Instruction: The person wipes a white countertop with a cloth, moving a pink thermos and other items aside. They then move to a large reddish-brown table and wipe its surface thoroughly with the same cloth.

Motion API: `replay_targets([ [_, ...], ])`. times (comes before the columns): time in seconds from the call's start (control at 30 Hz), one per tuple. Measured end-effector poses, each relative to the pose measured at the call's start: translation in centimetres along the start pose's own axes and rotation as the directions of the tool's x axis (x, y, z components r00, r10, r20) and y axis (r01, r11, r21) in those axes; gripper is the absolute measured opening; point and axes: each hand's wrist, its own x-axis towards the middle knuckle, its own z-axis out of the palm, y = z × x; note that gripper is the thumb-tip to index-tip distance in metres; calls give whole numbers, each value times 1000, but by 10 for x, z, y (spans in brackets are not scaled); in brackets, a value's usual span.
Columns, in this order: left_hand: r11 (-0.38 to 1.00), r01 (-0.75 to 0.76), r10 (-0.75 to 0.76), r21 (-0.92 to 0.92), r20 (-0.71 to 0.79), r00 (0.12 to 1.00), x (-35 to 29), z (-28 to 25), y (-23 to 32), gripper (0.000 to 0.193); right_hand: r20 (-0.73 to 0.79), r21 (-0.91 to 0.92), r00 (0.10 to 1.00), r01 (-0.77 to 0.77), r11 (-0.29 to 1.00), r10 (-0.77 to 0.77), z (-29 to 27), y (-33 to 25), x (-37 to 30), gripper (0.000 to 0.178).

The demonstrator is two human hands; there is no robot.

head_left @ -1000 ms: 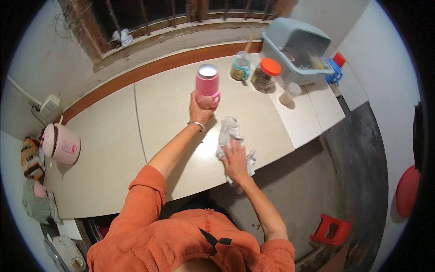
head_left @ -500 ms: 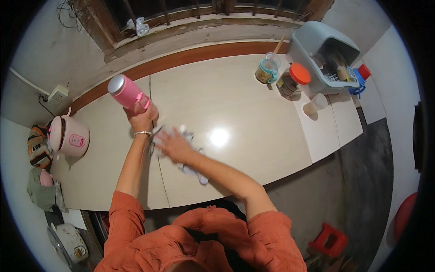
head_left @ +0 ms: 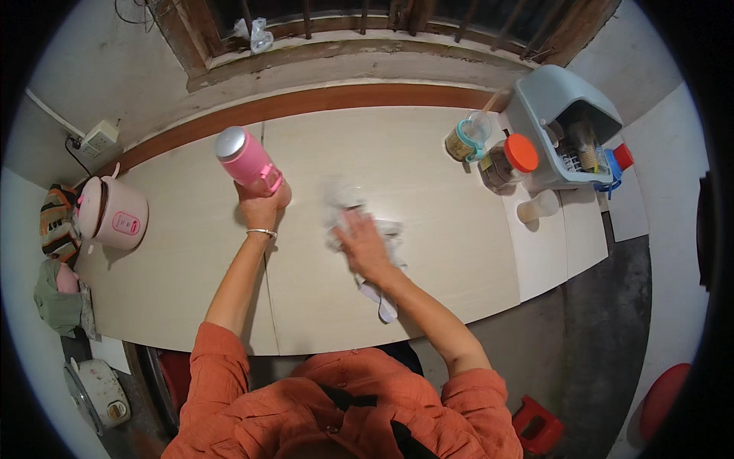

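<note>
My left hand (head_left: 262, 208) is wrapped round the lower part of a pink insulated bottle (head_left: 248, 161) with a silver top and a pink loop handle. The bottle leans to the left over the table. A bracelet sits on that wrist. My right hand (head_left: 365, 249) lies flat on a crumpled white and grey cloth (head_left: 388, 306), its fingers stretched out and pressing it on the pale tabletop (head_left: 451, 252). The far part of the cloth is smeared by motion, and the palm hides its middle.
At the right stand a turquoise-lidded jar (head_left: 466, 138), a red-lidded jar (head_left: 508, 164), a translucent cup (head_left: 537, 206) and a grey-blue storage box (head_left: 562, 122). A pink rice cooker (head_left: 121, 214) stands at the left end. A red stool (head_left: 537, 425) is on the floor.
My right hand has slid the cloth to the right, away from my left hand. The bottle stays in my left hand, a little further right in view; the whole view has shifted somewhat.
</note>
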Motion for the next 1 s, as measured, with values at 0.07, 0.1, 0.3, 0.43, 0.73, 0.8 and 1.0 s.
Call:
replay_targets([
  [0.07, 986, -153, 155, -69, 21, 988, -5, 13, 11, 87, 123, 73, 984, 116, 991, -125, -7, -8, 22, 41],
  [0.1, 977, -199, 201, -79, 21, 979, -9, 20, 18, 86, 133, 60, 983, 123, 991, -130, -6, -1, 34, 41],
  [0.3, 991, -130, 126, 23, 114, 985, -52, 25, 14, 82, 45, -122, 996, 82, 989, -77, 1, 80, 108, 38],
  [0.43, 917, -137, 49, 375, 236, 971, -84, 16, 5, 85, -9, -267, 1000, -29, 963, 27, -2, 149, 145, 40],
  [0.73, 789, -258, 166, 558, 211, 963, -83, 28, -14, 74, -280, -438, 876, -482, 759, 394, -51, 236, 152, 40],
  [0.8, 797, -265, 177, 543, 209, 962, -83, 30, -17, 72, -293, -454, 839, -545, 705, 459, -58, 222, 141, 37],
  [1.0, 857, -223, 132, 464, 220, 967, -80, 29, -8, 67, -291, -460, 760, -643, 612, 581, -70, 164, 72, 37],
])
